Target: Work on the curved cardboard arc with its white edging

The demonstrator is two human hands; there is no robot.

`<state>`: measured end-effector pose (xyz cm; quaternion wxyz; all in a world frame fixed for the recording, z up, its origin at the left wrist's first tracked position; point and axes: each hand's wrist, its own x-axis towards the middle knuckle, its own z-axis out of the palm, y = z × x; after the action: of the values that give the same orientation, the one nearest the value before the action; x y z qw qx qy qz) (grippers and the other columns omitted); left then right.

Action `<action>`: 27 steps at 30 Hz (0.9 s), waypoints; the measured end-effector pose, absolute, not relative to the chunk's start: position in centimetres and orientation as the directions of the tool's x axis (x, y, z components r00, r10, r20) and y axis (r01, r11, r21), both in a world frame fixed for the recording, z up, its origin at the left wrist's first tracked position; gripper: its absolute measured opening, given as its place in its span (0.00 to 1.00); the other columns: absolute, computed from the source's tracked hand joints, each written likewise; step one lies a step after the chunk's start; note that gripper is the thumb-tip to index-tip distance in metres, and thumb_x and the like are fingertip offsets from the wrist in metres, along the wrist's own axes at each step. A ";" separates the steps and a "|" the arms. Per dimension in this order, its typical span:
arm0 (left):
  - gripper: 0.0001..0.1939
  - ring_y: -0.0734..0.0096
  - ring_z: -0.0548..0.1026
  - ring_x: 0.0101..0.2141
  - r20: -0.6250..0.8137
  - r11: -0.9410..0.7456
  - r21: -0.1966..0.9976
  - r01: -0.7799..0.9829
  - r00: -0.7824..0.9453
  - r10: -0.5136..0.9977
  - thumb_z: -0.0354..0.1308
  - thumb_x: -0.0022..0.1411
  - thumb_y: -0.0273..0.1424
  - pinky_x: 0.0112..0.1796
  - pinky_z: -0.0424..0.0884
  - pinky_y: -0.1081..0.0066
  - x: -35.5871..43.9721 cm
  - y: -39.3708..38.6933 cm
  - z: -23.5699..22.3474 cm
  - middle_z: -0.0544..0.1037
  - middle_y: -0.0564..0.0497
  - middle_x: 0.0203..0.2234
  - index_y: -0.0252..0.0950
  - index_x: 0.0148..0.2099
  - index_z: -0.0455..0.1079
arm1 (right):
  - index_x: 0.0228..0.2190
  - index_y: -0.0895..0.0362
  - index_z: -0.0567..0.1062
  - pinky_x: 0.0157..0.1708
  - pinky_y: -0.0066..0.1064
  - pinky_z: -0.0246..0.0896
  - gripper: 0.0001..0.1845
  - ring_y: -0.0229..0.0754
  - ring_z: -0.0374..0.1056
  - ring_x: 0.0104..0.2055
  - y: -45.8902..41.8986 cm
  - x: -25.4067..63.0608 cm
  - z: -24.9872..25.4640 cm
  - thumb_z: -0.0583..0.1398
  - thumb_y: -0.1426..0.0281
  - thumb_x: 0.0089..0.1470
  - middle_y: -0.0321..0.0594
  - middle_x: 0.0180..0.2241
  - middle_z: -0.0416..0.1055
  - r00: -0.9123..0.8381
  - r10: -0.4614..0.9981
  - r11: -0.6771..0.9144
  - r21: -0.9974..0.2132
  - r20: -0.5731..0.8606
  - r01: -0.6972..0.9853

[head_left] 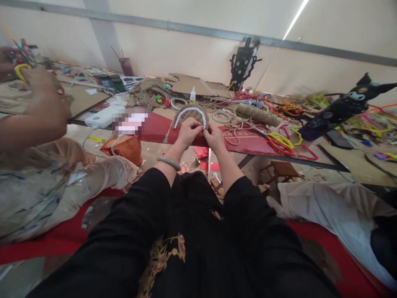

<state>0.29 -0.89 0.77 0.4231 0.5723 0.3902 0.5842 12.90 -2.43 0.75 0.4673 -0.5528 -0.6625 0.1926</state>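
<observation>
Partly hidden: cardboard arch (190,110); fingers of left hand (188,133), right hand (214,137) pinch one end.

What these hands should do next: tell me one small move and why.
Probably press the white strip down at the right end of the curved cardboard piece: the left hand and right hand both have their fingertips gathered there, and the strip follows the curve round towards that end. I cannot tell whether it is stuck there.
</observation>
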 end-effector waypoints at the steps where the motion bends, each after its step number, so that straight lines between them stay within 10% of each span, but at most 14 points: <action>1: 0.00 0.77 0.67 0.26 0.343 -0.343 0.939 -0.042 0.009 0.939 0.60 0.49 0.26 0.35 0.66 0.71 0.3 -0.9 0.8 0.71 0.56 0.21 0.35 0.27 0.71 | 0.23 0.53 0.65 0.32 0.33 0.54 0.08 0.39 0.57 0.26 -2.4 12.9 0.7 0.55 0.63 0.48 0.32 0.20 0.62 0.044 0.913 0.316 -0.772 0.406 0.551; 27: 0.04 0.79 0.65 0.22 0.307 -0.307 0.950 -0.059 -0.016 0.952 0.58 0.50 0.26 0.29 0.62 0.74 0.2 -1.0 0.8 0.69 0.57 0.18 0.34 0.24 0.70 | 0.29 0.56 0.74 0.38 0.34 0.59 0.14 0.41 0.66 0.33 -2.3 13.0 0.8 0.53 0.62 0.49 0.34 0.27 0.72 0.012 0.924 0.340 -0.833 0.383 0.438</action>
<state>0.21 -0.97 0.80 0.4295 0.5548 0.4025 0.5880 13.02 -2.29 0.77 0.4878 -0.5178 -0.6572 0.2490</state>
